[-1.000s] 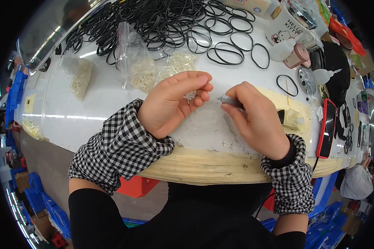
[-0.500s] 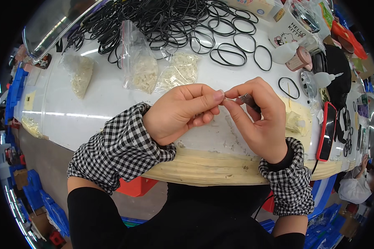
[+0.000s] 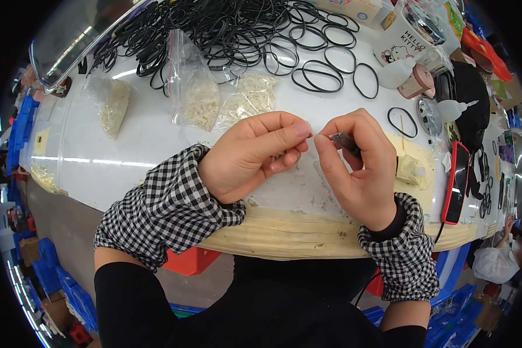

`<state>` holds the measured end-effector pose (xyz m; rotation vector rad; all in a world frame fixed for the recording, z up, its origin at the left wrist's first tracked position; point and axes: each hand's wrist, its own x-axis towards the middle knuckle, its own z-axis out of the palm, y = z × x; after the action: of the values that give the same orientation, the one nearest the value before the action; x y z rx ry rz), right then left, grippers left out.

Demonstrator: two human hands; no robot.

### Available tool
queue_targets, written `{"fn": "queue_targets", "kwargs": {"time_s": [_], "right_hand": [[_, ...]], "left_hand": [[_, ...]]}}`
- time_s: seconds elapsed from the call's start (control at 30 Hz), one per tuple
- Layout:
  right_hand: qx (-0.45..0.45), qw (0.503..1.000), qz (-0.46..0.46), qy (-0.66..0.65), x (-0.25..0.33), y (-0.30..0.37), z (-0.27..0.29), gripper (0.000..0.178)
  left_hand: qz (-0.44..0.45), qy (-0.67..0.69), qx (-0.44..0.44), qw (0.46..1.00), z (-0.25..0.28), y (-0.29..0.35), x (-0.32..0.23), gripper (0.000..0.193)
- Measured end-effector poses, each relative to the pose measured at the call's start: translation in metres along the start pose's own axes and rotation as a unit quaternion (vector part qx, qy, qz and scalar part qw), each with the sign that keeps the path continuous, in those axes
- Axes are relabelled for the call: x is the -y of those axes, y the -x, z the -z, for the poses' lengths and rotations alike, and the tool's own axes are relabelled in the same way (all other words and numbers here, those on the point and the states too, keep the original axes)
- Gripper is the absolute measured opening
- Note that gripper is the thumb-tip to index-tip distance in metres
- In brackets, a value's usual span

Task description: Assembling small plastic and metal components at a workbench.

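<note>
Both hands meet over the middle of the white table, fingertips a short gap apart. My left hand (image 3: 255,148) is closed in a pinch, thumb against forefinger; what it holds, if anything, is too small to make out. My right hand (image 3: 362,162) pinches with thumb and forefinger, its other fingers curled around a small dark grey metal piece (image 3: 348,143) whose kind I cannot tell. Beyond the left hand lie clear bags of small pale pieces: an upright-looking zip bag (image 3: 198,101), a flat bag (image 3: 250,98) and another bag (image 3: 114,107) farther left.
A heap of black loops (image 3: 214,35) covers the far side, with single loops (image 3: 365,80) spread rightward. At right stand a white cup (image 3: 403,43), a pink jar (image 3: 414,84) and a squeeze bottle (image 3: 455,110). A red-cased phone (image 3: 457,182) lies near yellow tape (image 3: 410,171).
The fingertips of my two hands have drawn slightly apart. My right hand has turned a little, showing more of the metal piece.
</note>
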<state>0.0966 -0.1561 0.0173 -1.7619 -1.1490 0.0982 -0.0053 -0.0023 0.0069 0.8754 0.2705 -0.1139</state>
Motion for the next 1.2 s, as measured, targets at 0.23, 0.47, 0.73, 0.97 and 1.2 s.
{"fn": "queue_targets", "kwargs": {"time_s": [0.23, 0.47, 0.73, 0.97, 1.2], "right_hand": [[0.027, 0.999, 0.034, 0.018, 0.0026, -0.0038, 0.0044, 0.021], [0.051, 0.991, 0.037, 0.118, -0.006, 0.0004, 0.0028, 0.032], [0.063, 0.991, 0.023, 0.115, -0.0053, 0.0013, 0.0019, 0.032], [0.084, 0.986, 0.038, 0.139, -0.0048, 0.0016, 0.0042, 0.032], [0.064, 0.99, 0.033, 0.124, -0.0055, 0.0016, 0.0021, 0.03]], "left_hand": [[-0.003, 0.01, 0.048, 0.999, 0.0073, -0.0023, 0.0028, 0.02], [0.01, 0.017, 0.099, 0.995, 0.0083, -0.0017, 0.0011, 0.02], [0.006, 0.009, 0.107, 0.994, 0.0077, -0.0015, 0.0012, 0.021], [0.006, 0.016, 0.076, 0.997, 0.0034, -0.0011, 0.0012, 0.02], [0.006, 0.011, 0.107, 0.994, 0.0079, -0.0013, 0.0011, 0.02]]}}
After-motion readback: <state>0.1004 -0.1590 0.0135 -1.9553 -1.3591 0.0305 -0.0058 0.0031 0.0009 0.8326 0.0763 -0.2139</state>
